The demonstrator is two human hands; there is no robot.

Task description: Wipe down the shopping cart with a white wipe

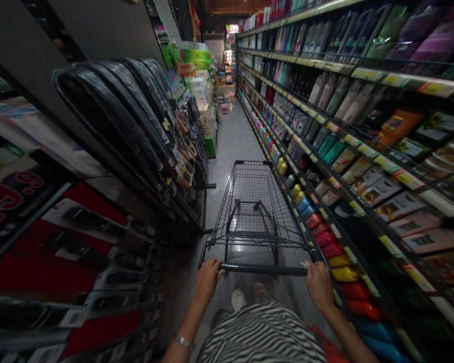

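Note:
A dark wire shopping cart (254, 222) stands in the aisle in front of me, and no goods show in its basket. My left hand (211, 274) is wrapped round the left end of the cart's handlebar (263, 269). At the bar's right end my right hand (318, 278) is closed on it too, with a small white scrap beside the thumb. A bracelet (184, 343) circles my left wrist.
Shelves of bottles (336, 146) line the right side, close to the cart. On the left are hanging pans in dark wrap (106, 101), a red display (94, 252) and stacked green packs (194, 55). A pink stool (224, 108) stands farther down the aisle floor (236, 133).

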